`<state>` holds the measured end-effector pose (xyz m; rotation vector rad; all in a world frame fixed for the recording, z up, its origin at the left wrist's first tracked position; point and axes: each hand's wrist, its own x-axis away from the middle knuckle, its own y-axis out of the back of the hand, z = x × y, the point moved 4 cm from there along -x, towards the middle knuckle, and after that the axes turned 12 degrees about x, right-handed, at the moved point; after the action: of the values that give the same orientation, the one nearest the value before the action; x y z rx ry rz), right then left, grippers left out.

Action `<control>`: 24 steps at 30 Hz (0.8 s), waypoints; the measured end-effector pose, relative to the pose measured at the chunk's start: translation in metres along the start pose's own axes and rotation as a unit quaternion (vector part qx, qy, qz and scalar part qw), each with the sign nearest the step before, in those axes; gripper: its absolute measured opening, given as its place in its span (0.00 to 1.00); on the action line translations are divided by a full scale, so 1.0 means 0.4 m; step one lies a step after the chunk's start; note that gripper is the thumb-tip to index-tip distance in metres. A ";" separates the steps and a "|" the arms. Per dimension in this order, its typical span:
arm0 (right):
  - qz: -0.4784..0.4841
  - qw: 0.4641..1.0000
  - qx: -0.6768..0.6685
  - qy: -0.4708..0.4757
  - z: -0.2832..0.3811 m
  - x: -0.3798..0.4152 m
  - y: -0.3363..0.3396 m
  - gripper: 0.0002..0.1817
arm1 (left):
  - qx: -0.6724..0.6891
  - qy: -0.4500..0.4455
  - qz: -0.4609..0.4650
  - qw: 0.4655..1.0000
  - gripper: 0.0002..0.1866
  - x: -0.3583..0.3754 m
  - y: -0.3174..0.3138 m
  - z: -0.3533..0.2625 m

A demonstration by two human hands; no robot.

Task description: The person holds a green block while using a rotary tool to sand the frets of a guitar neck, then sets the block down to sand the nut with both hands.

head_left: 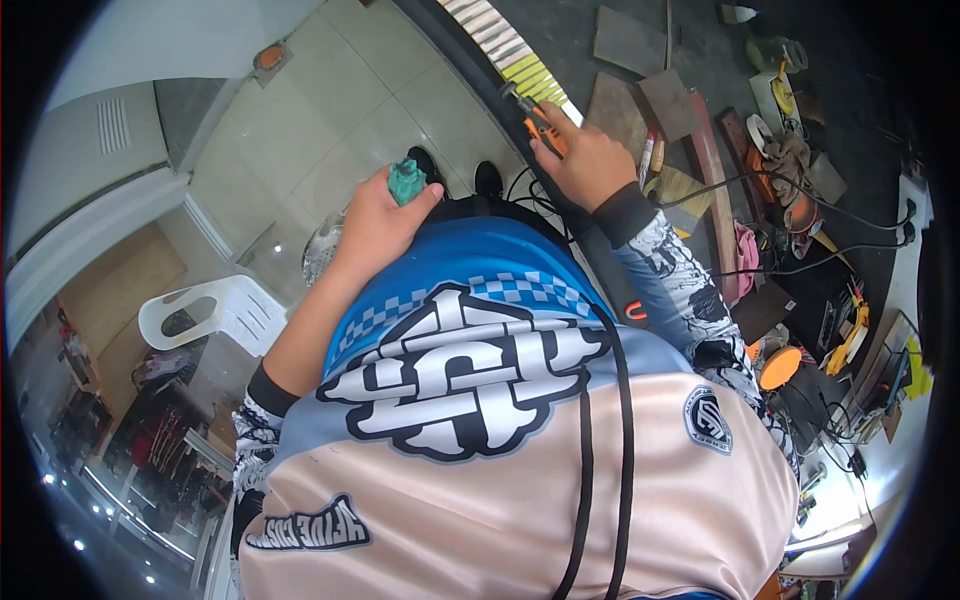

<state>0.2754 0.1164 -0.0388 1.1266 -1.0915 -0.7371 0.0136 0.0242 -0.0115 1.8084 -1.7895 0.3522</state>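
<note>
My left hand [385, 215] is closed around a teal-green lump [407, 182] with an uneven surface, held in front of my waist. Its exact kind is not clear. On the right, my right hand [588, 165] grips an orange-and-black hand tool [540, 128] with a dark head, whose type I cannot make out. The tool's head lies over a long strip of white and yellow-green slats [530, 72] along the bench edge. My fingers hide part of the tool's handle.
The dark bench [560, 40] carries wood pieces [668, 105], a long reddish board [712, 170], black cables [760, 178] and an orange disc [780, 368]. A white plastic chair [215, 312] stands left on the tiled floor [330, 110]. A perforated metal object [322, 250] sits behind my left forearm.
</note>
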 end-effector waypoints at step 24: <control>-0.056 0.996 0.014 -0.068 -0.101 -0.035 0.012 0.31 | 0.009 0.011 0.007 1.000 0.19 -0.008 0.009 0.012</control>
<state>0.3088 0.1436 -0.0405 1.1827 -1.1622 -0.9006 0.0090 0.0242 -0.0164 1.7985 -1.7904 0.3922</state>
